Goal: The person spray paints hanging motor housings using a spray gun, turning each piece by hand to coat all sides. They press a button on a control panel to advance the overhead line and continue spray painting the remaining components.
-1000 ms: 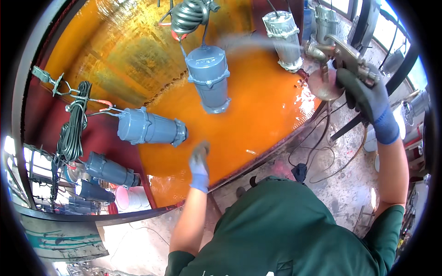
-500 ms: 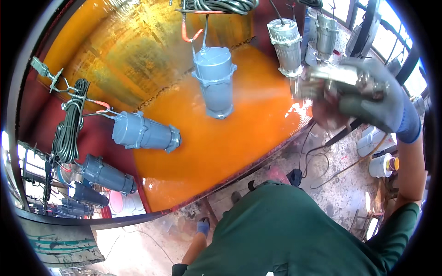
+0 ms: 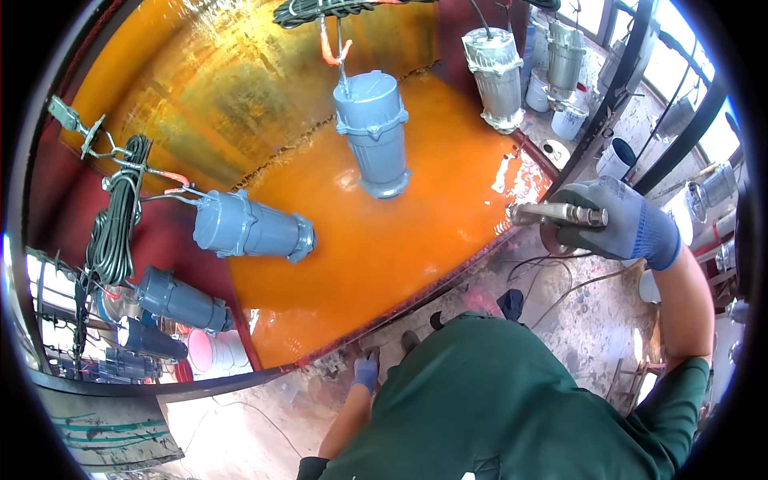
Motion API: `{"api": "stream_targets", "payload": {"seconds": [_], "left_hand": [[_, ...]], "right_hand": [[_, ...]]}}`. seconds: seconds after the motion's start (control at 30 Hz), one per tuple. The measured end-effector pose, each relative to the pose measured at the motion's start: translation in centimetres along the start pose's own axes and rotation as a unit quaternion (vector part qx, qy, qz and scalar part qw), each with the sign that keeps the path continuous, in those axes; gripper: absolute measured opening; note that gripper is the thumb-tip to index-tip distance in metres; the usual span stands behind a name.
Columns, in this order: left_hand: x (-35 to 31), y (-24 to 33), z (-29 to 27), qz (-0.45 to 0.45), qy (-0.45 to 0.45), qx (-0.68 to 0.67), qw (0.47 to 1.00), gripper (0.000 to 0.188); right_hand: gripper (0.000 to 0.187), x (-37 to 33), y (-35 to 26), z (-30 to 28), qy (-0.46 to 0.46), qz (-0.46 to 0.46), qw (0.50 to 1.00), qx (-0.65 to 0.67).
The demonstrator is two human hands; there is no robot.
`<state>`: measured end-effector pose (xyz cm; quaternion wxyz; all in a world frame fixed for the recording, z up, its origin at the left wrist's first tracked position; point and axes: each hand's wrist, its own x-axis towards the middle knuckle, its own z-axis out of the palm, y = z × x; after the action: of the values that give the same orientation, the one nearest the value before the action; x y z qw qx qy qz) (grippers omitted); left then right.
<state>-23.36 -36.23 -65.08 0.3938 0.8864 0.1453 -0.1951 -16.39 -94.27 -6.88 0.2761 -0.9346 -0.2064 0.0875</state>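
My right hand (image 3: 616,220), in a grey and blue knit glove, is closed round a metal spray gun (image 3: 560,214). The gun's nozzle end points left, over the booth's front edge. In front of it hangs a grey-blue coated submersible pump (image 3: 372,132) from a red hook, and a second coated pump (image 3: 252,226) hangs tilted to its left. A bare silvery pump (image 3: 494,78) hangs at the far right. Low beside my body is my gloved left hand (image 3: 366,371), apart from the pumps; its fingers are too small and foreshortened to read.
An orange-wet booth floor (image 3: 376,256) lies under the pumps, with a stained yellow wall (image 3: 216,104) behind. A coiled black cable (image 3: 122,220) hangs at the left near darker pumps (image 3: 180,302). Buckets (image 3: 616,158) stand at the right; a hose (image 3: 576,288) trails across the floor.
My right hand has come down and left with the spray gun, which is now sharper. The pale mist beside the middle pump has faded. The middle pump hangs slightly higher in view.
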Motion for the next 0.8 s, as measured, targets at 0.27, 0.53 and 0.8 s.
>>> {"api": "stream_targets", "payload": {"seconds": [0.27,0.53,0.8], "left_hand": [[6.1,16.6,-6.3,0.116,0.018,-0.281,0.952,0.042],[7.1,52.0,-25.8,0.422,0.094,-0.321,0.843,0.084],[16.8,70.3,-37.5,0.499,0.291,-0.092,0.811,0.074]], "right_hand": [[0.027,-0.4,4.6,7.7,0.447,0.181,0.811,0.332],[0.036,-3.0,6.2,17.1,0.159,0.114,0.962,0.19],[0.031,-8.7,9.4,24.6,0.289,0.364,0.794,0.391]]}}
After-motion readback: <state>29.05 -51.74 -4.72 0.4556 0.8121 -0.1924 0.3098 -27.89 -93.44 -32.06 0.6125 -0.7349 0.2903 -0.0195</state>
